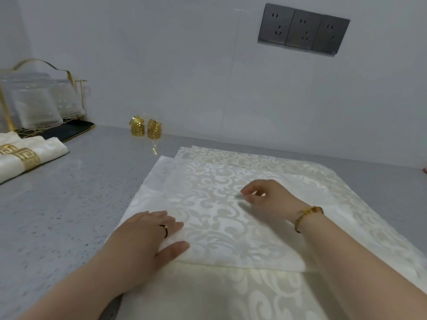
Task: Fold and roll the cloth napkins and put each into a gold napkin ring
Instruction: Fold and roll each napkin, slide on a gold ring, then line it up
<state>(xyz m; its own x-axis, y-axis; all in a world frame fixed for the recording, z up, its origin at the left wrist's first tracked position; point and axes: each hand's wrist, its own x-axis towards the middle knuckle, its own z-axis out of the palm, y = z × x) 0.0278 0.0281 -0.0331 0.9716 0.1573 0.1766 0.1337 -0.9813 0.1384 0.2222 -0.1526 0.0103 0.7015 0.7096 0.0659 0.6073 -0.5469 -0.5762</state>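
Grey counter (69, 204) before you bears one folded napkin (219, 227) atop the flat stack (231, 294), your left hand (143, 236) spread flat on it, your right hand (265, 195) curled, grip unclear, with four loose gold rings (136, 130) by the wall and two ringed rolls (46, 153) at left.

Three grey wall sockets (302, 30), glass cups (34, 105) on a gold rack (81, 98).

Nothing legible here — no words, labels, brands or numbers.
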